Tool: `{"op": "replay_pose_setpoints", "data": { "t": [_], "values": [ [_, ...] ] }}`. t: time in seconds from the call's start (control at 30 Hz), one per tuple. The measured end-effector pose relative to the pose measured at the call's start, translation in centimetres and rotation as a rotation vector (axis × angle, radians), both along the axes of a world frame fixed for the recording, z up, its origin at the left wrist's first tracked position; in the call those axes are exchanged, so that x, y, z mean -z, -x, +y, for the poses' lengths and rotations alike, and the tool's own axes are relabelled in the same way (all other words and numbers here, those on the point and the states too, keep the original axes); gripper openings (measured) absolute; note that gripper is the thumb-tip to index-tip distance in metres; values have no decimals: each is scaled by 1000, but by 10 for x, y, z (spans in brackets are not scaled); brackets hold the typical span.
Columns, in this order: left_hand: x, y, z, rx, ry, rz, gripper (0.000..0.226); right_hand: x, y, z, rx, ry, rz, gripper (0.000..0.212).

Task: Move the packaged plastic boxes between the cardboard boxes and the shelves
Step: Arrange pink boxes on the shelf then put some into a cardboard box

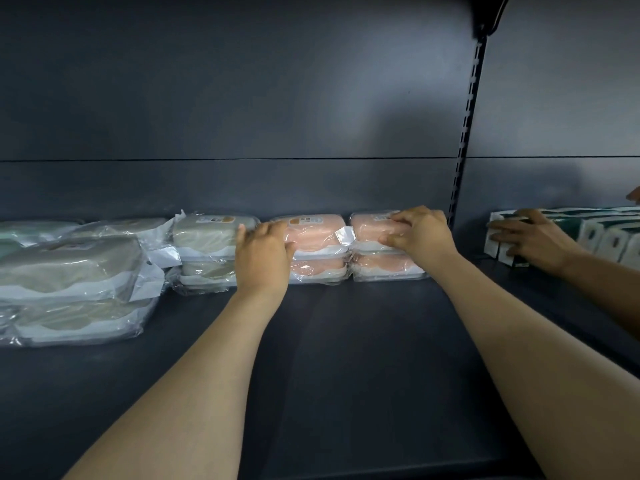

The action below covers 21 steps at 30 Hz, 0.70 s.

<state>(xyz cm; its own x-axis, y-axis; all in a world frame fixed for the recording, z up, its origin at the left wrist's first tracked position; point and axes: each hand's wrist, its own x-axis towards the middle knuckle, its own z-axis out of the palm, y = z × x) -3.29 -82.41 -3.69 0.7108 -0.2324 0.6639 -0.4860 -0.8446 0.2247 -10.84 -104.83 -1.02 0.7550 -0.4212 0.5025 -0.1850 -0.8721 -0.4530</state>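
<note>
While two bare arms reach across a dark grey shelf (346, 341), each hand takes hold of a plastic-wrapped box at the back. The left hand (265, 251) curls round the left end of the middle pink box (311, 233), thumb on its front. The right hand (419, 232) grips the right pink box (367, 230), fingers hooked over its top and thumb against the front. Each of these lies on top of another pink box. Just left stand two stacked grey-green boxes (204, 233), with more wrapped boxes (69, 271) piled nearer the shelf's left edge. Beyond a slotted upright (465, 140), another person's hand (533, 237) rests on green and white cartons (609, 233).
</note>
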Motion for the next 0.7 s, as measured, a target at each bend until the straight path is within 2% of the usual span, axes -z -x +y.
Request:
{"op": "replay_pose_setpoints", "data": {
  "t": [0.17, 0.3, 0.47, 0.6, 0.7],
  "values": [
    [1, 0, 0, -16, -28, 4, 38, 6, 1, 4, 24, 4, -24, 57],
    [-2, 3, 1, -40, -68, 32, 40, 4, 5, 9, 69, 88, 34, 60],
    [-19, 10, 2, -59, -57, 50, 38, 6, 22, 21, 109, 190, -11, 59],
    [-41, 33, 8, 31, -3, 2, 36, -7, 46, 31, 54, 150, 35, 57],
    [-55, 63, 15, 139, -64, 68, 32, -22, 71, 43, -26, 131, 101, 53]
  ]
}}
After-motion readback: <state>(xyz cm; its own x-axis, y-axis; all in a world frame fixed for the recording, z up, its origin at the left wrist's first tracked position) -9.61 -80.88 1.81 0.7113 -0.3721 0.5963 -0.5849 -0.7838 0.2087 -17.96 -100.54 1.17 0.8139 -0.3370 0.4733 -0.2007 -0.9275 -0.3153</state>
